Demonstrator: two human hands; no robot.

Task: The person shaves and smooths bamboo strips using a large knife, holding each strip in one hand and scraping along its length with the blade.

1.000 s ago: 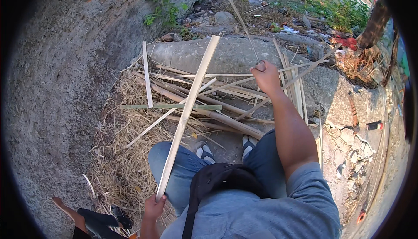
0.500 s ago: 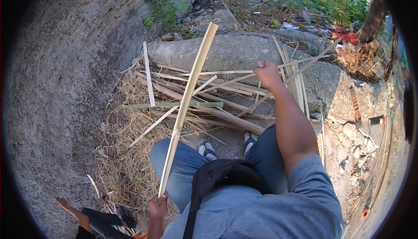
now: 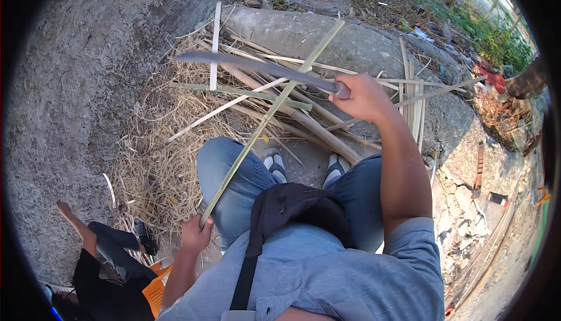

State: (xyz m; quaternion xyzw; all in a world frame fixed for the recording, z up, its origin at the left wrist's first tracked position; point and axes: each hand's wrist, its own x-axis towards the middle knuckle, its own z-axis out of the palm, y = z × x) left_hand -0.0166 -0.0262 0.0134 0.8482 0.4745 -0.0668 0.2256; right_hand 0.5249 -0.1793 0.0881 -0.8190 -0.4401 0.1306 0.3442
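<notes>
My left hand (image 3: 196, 234), low on the left, is closed round the near end of a long bamboo strip (image 3: 248, 141). The strip slants away up to the right, its narrow greenish side showing. My right hand (image 3: 363, 98) grips the handle of a machete (image 3: 245, 63), whose dark blade points left. Blade and strip cross in view near the strip's far part; whether they touch I cannot tell. Beneath them lie bamboo poles (image 3: 321, 131), a green bamboo piece (image 3: 234, 92) and several pale split strips (image 3: 215, 46).
Dry shavings (image 3: 166, 166) heap up left of my knees. A stone ledge (image 3: 304, 32) runs behind the bamboo, a rough wall (image 3: 87, 87) stands left. Another person (image 3: 108, 274) sits at lower left beside an orange crate (image 3: 155, 290). A sheathed blade (image 3: 479, 166) lies at right.
The machete blade, barely visible before, now lies broadside, pointing left across the strip. The strip has tilted rightward and turned from its pale face to its greenish side. My view has shifted.
</notes>
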